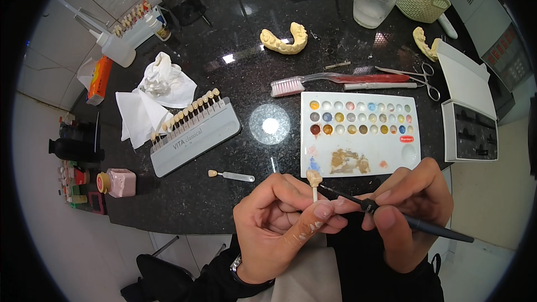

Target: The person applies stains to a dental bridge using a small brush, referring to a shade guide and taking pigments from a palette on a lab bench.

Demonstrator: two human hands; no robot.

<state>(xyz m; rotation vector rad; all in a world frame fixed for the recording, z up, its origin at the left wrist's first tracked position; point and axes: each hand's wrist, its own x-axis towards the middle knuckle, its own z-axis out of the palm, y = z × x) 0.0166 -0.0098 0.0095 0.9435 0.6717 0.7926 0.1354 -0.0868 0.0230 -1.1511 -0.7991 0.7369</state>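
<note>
My left hand (285,229) pinches a pale stick (315,192) topped by a small beige tooth crown (313,177), held upright. My right hand (411,212) grips a dark thin brush (425,226), its fine tip angled at the crown. The fingertips of both hands are close together. Behind them lies a white paint palette (391,156) with several coloured wells and brown smears. To the left are a grey shade guide (201,140) with several tooth tabs and a single loose tab (235,177) on the dark speckled counter.
Beyond are a jaw model (285,45), large toothbrush (324,81), scissor-like clamp (425,84), glass (373,0), basket (419,5) and second model (423,45). Crumpled tissues (156,84), a pink jar (120,182) and squeeze bottle (117,50) sit left; an open white case (467,128) sits right.
</note>
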